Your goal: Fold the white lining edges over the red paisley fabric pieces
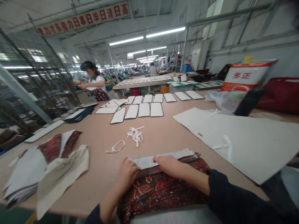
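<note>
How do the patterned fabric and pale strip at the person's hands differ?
The patterned fabric is dark reddish brown with printed motifs; the pale strip is mostly whitish. The patterned fabric is broad and rumpled, whereas the pale strip is narrow and flatter. Both lie partly beneath the right hand.

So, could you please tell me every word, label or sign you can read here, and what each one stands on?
"努力才有能力日事日毕日清日高": red characters on the long banner hung at upper left; the first character is blurred, so 努 is my likely reading.
"多正": on the orange-and-white container at the right.
Any smaller print on that container or farther back in the room: too small or blurred to read.
</note>
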{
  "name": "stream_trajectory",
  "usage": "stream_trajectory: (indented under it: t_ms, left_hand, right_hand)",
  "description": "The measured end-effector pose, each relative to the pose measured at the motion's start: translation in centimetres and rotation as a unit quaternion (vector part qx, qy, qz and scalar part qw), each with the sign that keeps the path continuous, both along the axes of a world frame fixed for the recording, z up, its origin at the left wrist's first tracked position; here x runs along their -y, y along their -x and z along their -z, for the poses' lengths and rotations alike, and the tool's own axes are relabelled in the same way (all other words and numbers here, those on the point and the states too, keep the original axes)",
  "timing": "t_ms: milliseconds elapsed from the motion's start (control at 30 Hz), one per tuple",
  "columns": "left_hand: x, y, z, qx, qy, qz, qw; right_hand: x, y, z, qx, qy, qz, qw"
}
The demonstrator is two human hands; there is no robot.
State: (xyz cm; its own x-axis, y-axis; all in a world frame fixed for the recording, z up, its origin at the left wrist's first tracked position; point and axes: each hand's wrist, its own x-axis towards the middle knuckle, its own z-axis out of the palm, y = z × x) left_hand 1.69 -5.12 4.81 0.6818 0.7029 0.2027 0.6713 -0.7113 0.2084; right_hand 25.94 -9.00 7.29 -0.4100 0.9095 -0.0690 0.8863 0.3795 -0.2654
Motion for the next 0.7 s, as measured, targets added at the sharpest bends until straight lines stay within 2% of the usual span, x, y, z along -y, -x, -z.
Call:
stream_trajectory:
  t_ms: [33, 100, 167, 200, 233, 300, 367, 433, 500, 600, 700]
  left_hand:
    - [0.8, 0.4, -0.5, -0.008, 0.017, 0.016, 1.0]
    - [2.1, 1.2, -1.4, -0.039, 0.072, 0.053, 0.995]
    - [2.9, 1.4, -2.0, -0.07, 0.143, 0.095, 0.983]
    - [3.0, 1.2, -2.2, -0.086, 0.181, 0.111, 0.973]
    - [2.8, 0.8, -2.5, -0.098, 0.216, 0.118, 0.964]
    - [1.9, -0.6, -2.8, -0.108, 0.273, 0.107, 0.95]
    - [0.5, -2.7, -3.0, -0.092, 0.296, 0.08, 0.947]
    - [-1.0, -5.1, -2.7, -0.073, 0.282, 0.069, 0.954]
    - [-2.1, -7.4, -1.9, -0.054, 0.232, 0.053, 0.97]
    - [-3.1, -9.9, 0.3, -0.03, 0.122, 0.026, 0.992]
    - [-3.2, -11.2, 2.7, -0.027, 0.032, 0.012, 0.999]
  right_hand:
    - [1.1, -1.3, -0.6, 0.007, 0.022, -0.001, 1.0]
    - [2.4, -3.9, -1.5, -0.001, 0.114, -0.011, 0.993]
    - [2.4, -6.0, -1.5, -0.036, 0.197, -0.009, 0.98]
    - [1.9, -6.7, -1.1, -0.048, 0.201, 0.01, 0.978]
    - [1.2, -7.2, -0.4, -0.052, 0.178, 0.04, 0.982]
    - [-0.6, -7.4, 1.3, -0.035, 0.083, 0.094, 0.991]
    - [-2.2, -7.0, 3.2, -0.013, 0.016, 0.107, 0.994]
    - [-3.1, -6.5, 4.6, 0.005, -0.01, 0.104, 0.995]
    - [-3.3, -6.2, 5.3, 0.023, -0.025, 0.112, 0.993]
    - [-2.8, -6.1, 5.3, 0.042, -0.037, 0.124, 0.991]
    - [-2.1, -5.8, 5.0, 0.071, -0.063, 0.105, 0.99]
